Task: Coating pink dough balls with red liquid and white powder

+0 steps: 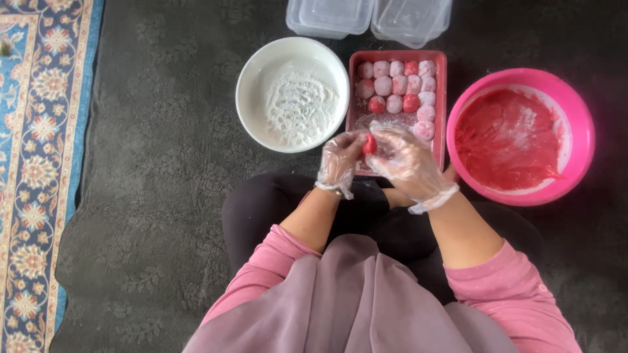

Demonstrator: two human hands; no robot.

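Note:
Both my hands wear clear plastic gloves and meet over the near end of a red rectangular tray (354,91). My left hand (338,163) and my right hand (407,162) pinch a small red dough piece (369,144) between their fingertips. Several floured pink and red dough balls (397,85) fill the tray's far half. A pink bowl (582,131) of red dough mix stands to the right of the tray. Left of the tray stands a white bowl (255,72) holding white flour.
Clear plastic containers (366,18) sit stacked beyond the tray. Everything rests on a dark grey carpet (163,163). A blue patterned rug (39,163) runs along the left. My dark-clad crossed legs and pink sleeves fill the bottom middle.

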